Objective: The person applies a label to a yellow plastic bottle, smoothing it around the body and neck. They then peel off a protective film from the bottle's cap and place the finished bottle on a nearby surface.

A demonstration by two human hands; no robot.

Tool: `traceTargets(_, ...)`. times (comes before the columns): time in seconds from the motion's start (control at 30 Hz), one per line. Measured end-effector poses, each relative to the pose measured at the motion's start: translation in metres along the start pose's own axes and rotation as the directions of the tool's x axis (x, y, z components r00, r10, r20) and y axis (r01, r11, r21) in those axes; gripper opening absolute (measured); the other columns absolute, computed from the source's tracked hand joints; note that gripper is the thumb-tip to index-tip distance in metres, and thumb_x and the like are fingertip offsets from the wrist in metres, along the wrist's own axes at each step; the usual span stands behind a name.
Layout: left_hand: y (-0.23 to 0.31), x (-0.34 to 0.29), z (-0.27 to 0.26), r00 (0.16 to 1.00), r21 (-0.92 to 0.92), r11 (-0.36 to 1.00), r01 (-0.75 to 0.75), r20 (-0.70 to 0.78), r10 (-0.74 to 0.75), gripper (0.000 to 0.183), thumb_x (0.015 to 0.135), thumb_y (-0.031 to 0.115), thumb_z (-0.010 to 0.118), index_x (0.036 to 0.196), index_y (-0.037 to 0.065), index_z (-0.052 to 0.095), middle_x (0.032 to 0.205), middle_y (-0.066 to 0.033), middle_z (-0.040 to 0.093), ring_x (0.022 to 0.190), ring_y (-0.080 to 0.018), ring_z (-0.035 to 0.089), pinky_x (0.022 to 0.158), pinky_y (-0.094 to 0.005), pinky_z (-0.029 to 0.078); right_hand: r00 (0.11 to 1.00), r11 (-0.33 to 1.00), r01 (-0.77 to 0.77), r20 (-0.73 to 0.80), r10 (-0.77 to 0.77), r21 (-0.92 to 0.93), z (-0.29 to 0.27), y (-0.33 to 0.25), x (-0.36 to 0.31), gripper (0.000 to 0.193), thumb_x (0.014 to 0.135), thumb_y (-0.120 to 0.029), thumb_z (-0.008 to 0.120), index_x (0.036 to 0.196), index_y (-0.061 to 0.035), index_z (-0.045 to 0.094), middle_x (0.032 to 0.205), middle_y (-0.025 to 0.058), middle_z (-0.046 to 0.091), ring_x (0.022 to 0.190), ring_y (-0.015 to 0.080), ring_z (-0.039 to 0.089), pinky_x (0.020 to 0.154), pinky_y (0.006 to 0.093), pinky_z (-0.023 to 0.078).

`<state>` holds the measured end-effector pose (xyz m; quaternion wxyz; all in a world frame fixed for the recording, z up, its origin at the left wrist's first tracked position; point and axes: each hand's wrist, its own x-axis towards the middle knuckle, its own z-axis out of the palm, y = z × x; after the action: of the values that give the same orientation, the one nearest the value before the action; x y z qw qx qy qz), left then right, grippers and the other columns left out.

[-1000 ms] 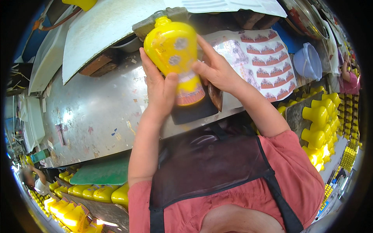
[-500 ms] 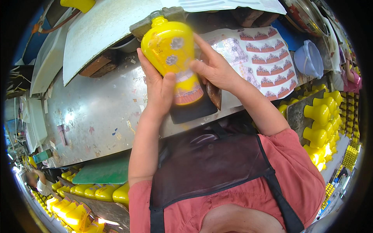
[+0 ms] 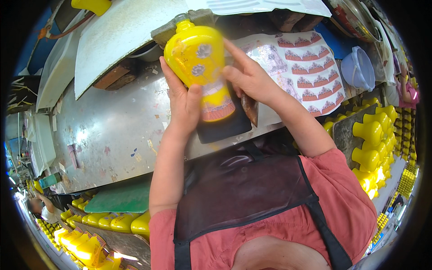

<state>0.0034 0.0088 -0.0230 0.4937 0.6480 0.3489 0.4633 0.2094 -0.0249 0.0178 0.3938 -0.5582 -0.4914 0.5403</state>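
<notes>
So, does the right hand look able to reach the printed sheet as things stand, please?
Probably yes: the printed sheet lies close beside the right hand with nothing visible between, though that hand is on the yellow bottle.

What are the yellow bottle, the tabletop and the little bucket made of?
The yellow bottle looks like glossy glazed ceramic or coated glass; it's shiny, but I can't tell which. The tabletop seems to be bare metal: grey, with blurry bright reflections. The bucket is probably plastic: pale blue, smooth and thin-walled.
</notes>
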Motion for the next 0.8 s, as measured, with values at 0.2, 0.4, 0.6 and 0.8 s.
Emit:
traceTargets(0.2, 0.007, -0.001, -0.005, 0.999, 0.13, 0.99, 0.048, 0.003, -0.049, 0.104, 0.09, 0.03, 0.061, 0.163, 0.0, -0.008, 0.16, -0.0287, 0.031, 0.146, -0.0408, 0.038, 0.121, -0.0448, 0.03, 0.993, 0.978, 0.107, -0.034, -0.114, -0.178, 0.001, -0.015, -0.004, 0.078, 0.096, -0.033, 0.069, 0.161, -0.0105, 0.032, 0.105, 0.0138, 0.068, 0.081, 0.0158, 0.064, 0.078, 0.0312, 0.052)
traceTargets(0.4, 0.012, 0.001, -0.002, 0.997, 0.022, 0.997, 0.068, 0.026, -0.068, 0.106, 0.098, 0.041, 0.065, 0.164, 0.007, -0.011, 0.163, -0.021, 0.025, 0.148, -0.0312, 0.033, 0.121, -0.0405, 0.029, 0.94, 0.89, 0.211, -0.166, -0.298, -0.404, -0.006, -0.04, 0.004, 0.074, 0.09, -0.041, 0.074, 0.152, -0.0111, 0.048, 0.105, 0.013, 0.066, 0.088, 0.0211, 0.064, 0.079, 0.033, 0.05)
traceTargets(0.6, 0.01, 0.002, -0.005, 0.999, 0.137, 0.99, 0.041, -0.008, -0.04, 0.109, 0.087, 0.026, 0.07, 0.162, -0.001, -0.004, 0.161, -0.0307, 0.025, 0.146, -0.0431, 0.037, 0.12, -0.0467, 0.032, 0.957, 0.909, 0.172, -0.153, -0.245, -0.379, -0.002, -0.067, 0.024, 0.066, 0.084, -0.04, 0.078, 0.137, -0.0052, 0.059, 0.109, 0.015, 0.069, 0.088, 0.0216, 0.063, 0.078, 0.0335, 0.051)
traceTargets(0.8, 0.01, 0.001, -0.005, 0.999, 0.14, 0.99, 0.033, 0.005, -0.034, 0.11, 0.086, 0.028, 0.07, 0.162, -0.002, -0.003, 0.16, -0.0314, 0.025, 0.146, -0.0448, 0.036, 0.12, -0.047, 0.033, 0.929, 0.817, 0.196, -0.165, -0.332, -0.542, 0.008, -0.075, 0.026, 0.066, 0.081, -0.043, 0.079, 0.132, -0.0057, 0.061, 0.108, 0.0166, 0.07, 0.095, 0.029, 0.065, 0.083, 0.0378, 0.052)
